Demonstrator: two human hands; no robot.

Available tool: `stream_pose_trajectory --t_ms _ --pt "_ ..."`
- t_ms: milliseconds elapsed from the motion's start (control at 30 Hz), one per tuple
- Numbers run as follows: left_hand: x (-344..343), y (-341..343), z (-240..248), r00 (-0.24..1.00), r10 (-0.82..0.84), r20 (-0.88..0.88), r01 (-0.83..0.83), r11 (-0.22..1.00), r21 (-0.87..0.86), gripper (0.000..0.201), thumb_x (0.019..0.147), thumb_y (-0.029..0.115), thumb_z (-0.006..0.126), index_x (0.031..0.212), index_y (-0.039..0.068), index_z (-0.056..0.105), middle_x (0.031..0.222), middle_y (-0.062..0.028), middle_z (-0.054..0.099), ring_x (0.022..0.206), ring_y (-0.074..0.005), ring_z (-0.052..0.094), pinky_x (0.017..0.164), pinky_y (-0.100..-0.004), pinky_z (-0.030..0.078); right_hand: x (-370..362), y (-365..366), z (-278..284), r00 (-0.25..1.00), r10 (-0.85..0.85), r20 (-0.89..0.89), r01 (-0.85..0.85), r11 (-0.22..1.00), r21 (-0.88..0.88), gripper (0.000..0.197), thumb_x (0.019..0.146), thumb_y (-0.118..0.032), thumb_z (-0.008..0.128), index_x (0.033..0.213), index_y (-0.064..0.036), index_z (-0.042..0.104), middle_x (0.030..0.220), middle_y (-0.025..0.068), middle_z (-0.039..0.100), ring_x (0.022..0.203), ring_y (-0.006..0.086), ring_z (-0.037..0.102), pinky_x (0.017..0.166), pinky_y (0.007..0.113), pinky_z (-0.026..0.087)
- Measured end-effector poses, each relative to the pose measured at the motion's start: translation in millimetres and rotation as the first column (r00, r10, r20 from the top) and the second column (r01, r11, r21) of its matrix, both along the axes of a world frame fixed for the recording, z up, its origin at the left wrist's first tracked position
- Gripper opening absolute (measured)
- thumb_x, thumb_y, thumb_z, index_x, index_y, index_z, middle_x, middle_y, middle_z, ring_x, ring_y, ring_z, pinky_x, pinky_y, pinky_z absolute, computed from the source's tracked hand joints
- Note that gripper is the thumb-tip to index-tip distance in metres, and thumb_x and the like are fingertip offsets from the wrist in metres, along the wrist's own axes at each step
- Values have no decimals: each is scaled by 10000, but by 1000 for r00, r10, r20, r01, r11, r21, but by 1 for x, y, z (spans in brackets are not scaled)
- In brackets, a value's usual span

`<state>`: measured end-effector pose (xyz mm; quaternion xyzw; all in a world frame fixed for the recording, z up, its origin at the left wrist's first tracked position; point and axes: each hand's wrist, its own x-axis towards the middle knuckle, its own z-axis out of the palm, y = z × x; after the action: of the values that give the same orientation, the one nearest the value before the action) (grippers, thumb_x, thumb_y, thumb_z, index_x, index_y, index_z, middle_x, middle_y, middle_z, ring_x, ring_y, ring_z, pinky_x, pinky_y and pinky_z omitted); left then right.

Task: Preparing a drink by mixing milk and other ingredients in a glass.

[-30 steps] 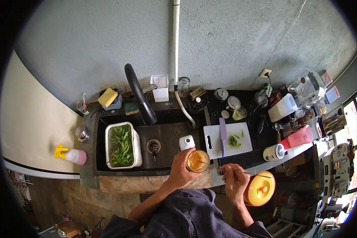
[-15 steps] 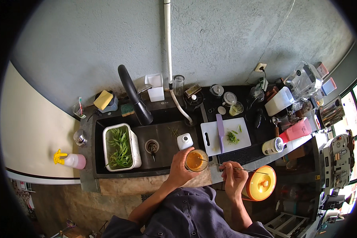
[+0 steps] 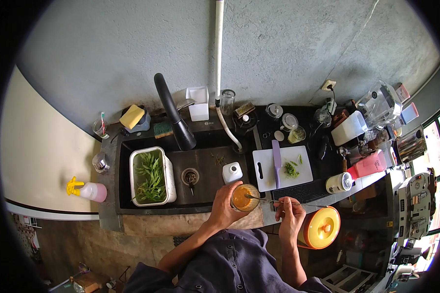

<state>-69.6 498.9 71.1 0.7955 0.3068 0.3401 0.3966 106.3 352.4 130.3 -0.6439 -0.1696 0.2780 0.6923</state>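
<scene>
My left hand is wrapped round a clear glass with an orange-brown mixture in it, tilted toward me at the sink's front edge. Between thumb and fingers, my right hand pinches a thin long-handled metal spoon. Its head reaches over the glass's rim into the mixture, and the handle's far end sticks out to the right above the yellow-lidded round container. A white bottle stands in the sink just beyond my left hand.
In the dark sink sits a white tub of green leaves in water. Right of it, a white cutting board bears a purple knife and chopped greens. A black faucet, jars and a pink jug crowd the counter.
The spoon's head has shifted slightly in the mixture, and my right hand has moved a little with it. My left hand keeps its hold on the glass. The whole view has shifted slightly.
</scene>
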Motion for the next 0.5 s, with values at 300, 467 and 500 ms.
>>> stream_pose_trajectory --t_ms 300,467,500 --pt "-33 -4 -8 994 83 -73 -86 995 -46 977 710 291 1059 1529 76 570 1395 -167 700 1305 -387 674 1146 -500 516 11 119 24 976 141 -165 -83 945 316 259 1166 -271 663 1161 -22 734 1008 67 771 710 82 605 568 220 436" --pt "-57 -10 -12 988 136 -67 -139 989 -46 993 713 279 1067 1538 64 557 1388 -182 688 1285 -397 680 1122 -502 541 20 269 24 985 125 116 -154 945 288 284 1151 -256 675 1188 4 781 1031 92 819 713 91 651 575 241 510" --pt "-61 -11 -12 988 141 -56 -144 988 -57 993 711 278 1068 1536 62 559 1388 -183 686 1282 -396 682 1121 -501 544 19 301 19 981 129 143 -164 949 267 280 1153 -227 660 1171 24 782 1004 104 823 688 91 649 560 247 509"
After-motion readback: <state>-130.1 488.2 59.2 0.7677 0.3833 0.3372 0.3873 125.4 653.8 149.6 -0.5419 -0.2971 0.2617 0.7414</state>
